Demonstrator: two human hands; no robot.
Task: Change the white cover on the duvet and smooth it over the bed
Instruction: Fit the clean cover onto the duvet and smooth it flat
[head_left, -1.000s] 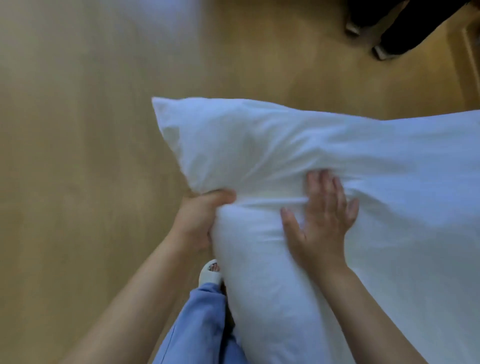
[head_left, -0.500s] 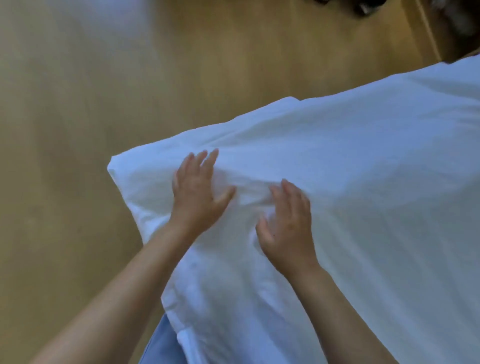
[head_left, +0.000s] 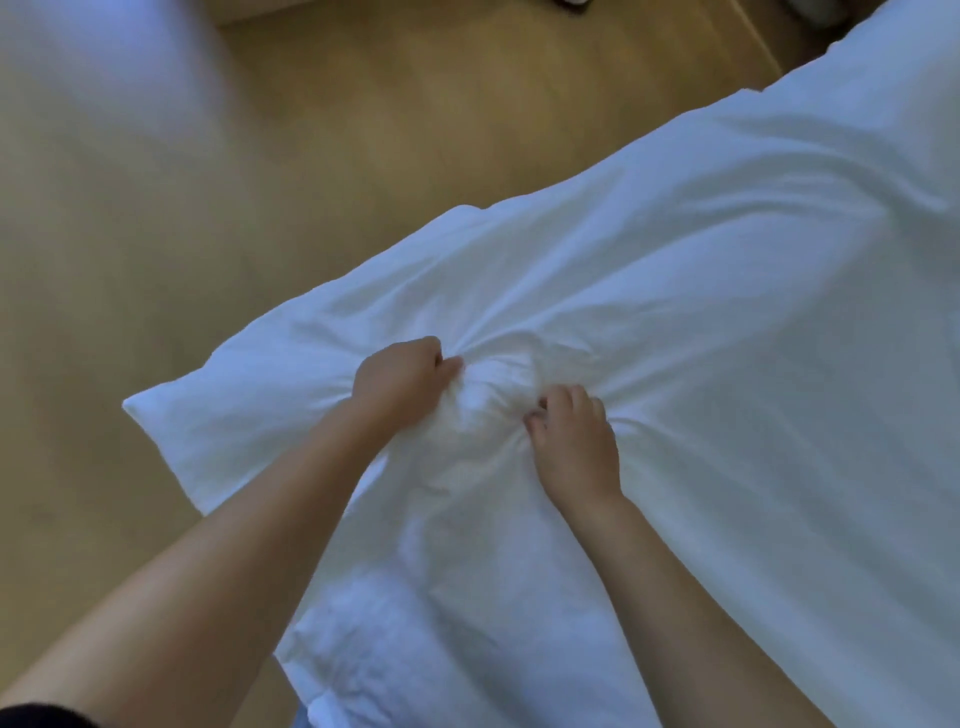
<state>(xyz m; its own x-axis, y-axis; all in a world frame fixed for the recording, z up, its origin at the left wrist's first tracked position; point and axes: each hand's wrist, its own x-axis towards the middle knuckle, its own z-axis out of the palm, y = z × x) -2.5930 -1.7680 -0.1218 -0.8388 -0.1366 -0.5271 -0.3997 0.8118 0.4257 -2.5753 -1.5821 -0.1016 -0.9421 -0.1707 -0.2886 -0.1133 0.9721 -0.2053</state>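
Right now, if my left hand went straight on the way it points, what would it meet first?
The left hand grips the white cover; straight on lies its bunched fabric, likely clear of the right hand.

Nothing can be read here: no text, label, brand, number or sign shows on the cover (head_left: 701, 322) or on the floor (head_left: 156, 260) beside it. Both are plain, and the far edge of the view is too blurred to tell.
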